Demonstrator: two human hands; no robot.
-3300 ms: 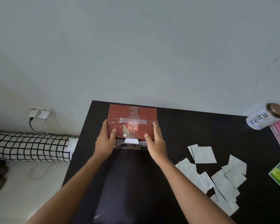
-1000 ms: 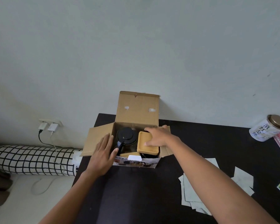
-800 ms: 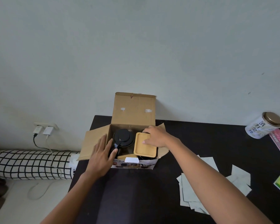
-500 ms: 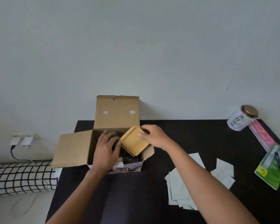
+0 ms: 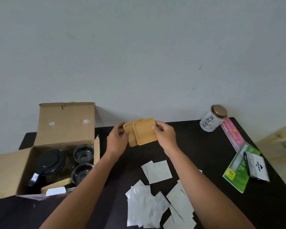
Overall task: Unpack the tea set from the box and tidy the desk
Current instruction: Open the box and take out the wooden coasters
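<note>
The cardboard box (image 5: 10,167) stands open at the left of the black desk (image 5: 205,146). Inside it sit a teapot with a black lid (image 5: 47,161) and two glass cups (image 5: 82,152), one behind the other. Above the desk, right of the box, I hold two square wooden coasters (image 5: 144,133), one overlapping the other. My left hand (image 5: 116,140) grips their left edge and my right hand (image 5: 165,134) grips their right edge.
Several white paper packets (image 5: 157,194) lie scattered on the desk in front of me. A white tin with a gold lid (image 5: 212,119) stands at the back right by a pink box (image 5: 231,133). A green booklet with a pen and a card (image 5: 244,167) lies near the right edge.
The box was opened. My right hand lifted the coasters out of it and carried them right; my left hand left the box and joined on them. The view swung right.
</note>
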